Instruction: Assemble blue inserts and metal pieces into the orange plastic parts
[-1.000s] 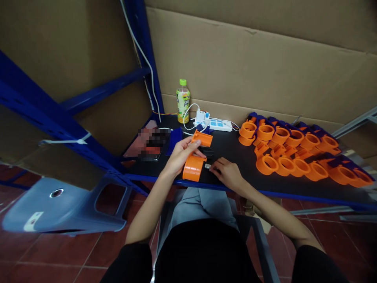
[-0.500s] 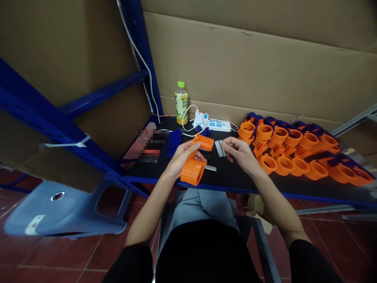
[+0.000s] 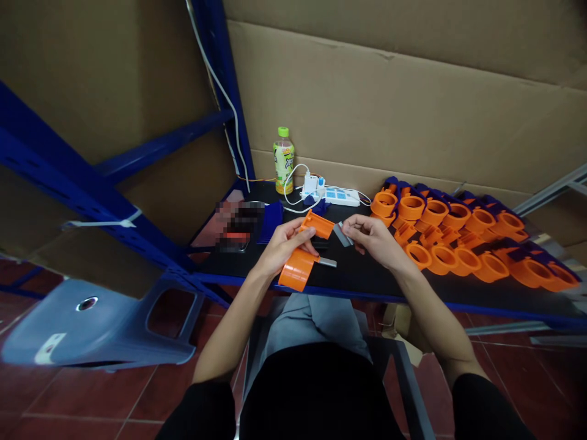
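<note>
My left hand [image 3: 285, 244] is closed around an orange plastic part [image 3: 298, 269], which has a wide ring at its lower end and a flanged piece at its upper end. Just right of that upper end, my right hand [image 3: 364, 235] pinches a thin grey flat piece [image 3: 342, 234] between thumb and fingers. The grey piece is close to the orange edge; whether they touch I cannot tell. Below them a narrow metal strip [image 3: 327, 262] shows beside the orange ring, its left end hidden.
Rows of orange rings with dark blue parts [image 3: 443, 256] fill the right of the black table [image 3: 362, 272]. Behind my hands are a bottle [image 3: 284, 162] and a white power strip [image 3: 342, 196]. A blue stool [image 3: 110, 324] is at left.
The orange part has turned in my left hand, so its ring opening no longer shows. The grey piece in my right hand has tilted and come nearer to the orange part's upper end.
</note>
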Demonstrator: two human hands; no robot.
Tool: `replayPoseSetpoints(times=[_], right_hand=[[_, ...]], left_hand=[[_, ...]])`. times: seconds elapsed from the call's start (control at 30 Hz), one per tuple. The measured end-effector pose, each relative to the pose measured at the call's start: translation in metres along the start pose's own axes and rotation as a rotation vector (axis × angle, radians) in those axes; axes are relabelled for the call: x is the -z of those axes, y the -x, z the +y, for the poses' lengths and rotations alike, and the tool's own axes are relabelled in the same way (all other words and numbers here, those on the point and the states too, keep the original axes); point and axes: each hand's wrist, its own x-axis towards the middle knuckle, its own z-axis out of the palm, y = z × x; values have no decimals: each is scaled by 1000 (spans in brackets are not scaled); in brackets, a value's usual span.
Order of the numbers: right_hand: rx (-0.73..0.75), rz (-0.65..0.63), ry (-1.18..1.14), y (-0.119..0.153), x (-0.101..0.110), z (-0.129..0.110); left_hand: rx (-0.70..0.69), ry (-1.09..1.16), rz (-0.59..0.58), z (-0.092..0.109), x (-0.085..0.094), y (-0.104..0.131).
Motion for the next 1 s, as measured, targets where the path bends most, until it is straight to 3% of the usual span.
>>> replayPoseSetpoints(times=[0.23,0.47,0.6,0.83,1.0], right_hand=[[153,-84,291,-1,15,-13],[199,-24,501,-10,9,-16],[216,-58,494,-28,4,-14],[214,-276,414,-73,0,-8],[228,-311,343,-84,-1,-13]], left_hand=[[59,-62,-66,3,1,3],[95,-106,-52,-3,-8,2],[109,-116,-41,-6,-10,0],[93,-112,-33,-15,-6,-7],[91,-84,1,-10,-6,-5]])
